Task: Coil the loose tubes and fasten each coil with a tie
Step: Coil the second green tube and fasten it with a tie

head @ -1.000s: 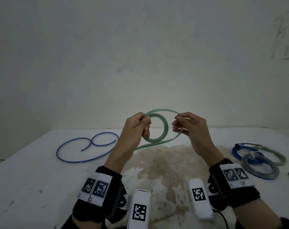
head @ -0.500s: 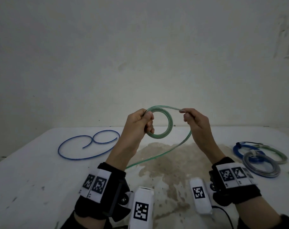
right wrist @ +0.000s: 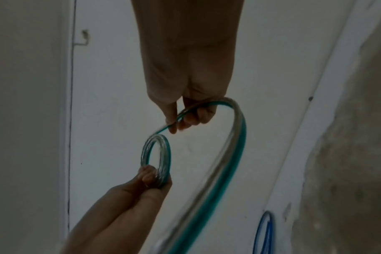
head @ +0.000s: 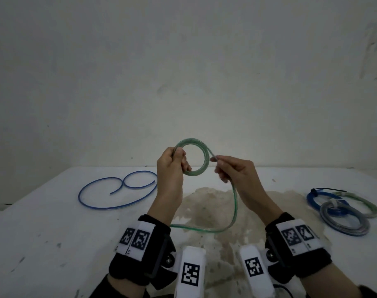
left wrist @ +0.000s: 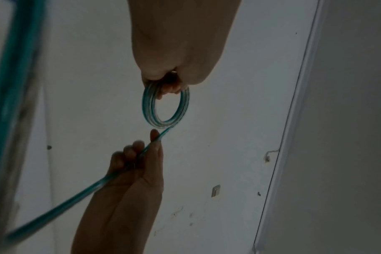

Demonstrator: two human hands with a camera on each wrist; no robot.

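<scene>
A clear tube with a green stripe is wound into a small coil (head: pixel 201 157) held in the air above the white table (head: pixel 43 229). My left hand (head: pixel 172 163) grips the coil's left side, fingers curled through the ring (left wrist: pixel 165 106). My right hand (head: pixel 230 171) pinches the loose run of the same tube just right of the coil (right wrist: pixel 180 116). The free tail (head: pixel 234 211) hangs down from that hand, bends and runs left behind my left wrist. A loose blue tube (head: pixel 116 190) lies curled on the table at the left.
Three finished coils lie at the table's right: a blue one (head: pixel 319 197), a green one (head: pixel 368 206) and a grey one (head: pixel 344 218), with a black tie (head: pixel 327 189) sticking out. A brown stain (head: pixel 207 209) covers the table's middle. A bare wall stands close behind.
Both hands have risen and the coil has gained a turn. The right hand has slid along the tube, and the free tail now hangs in a deeper loop below it.
</scene>
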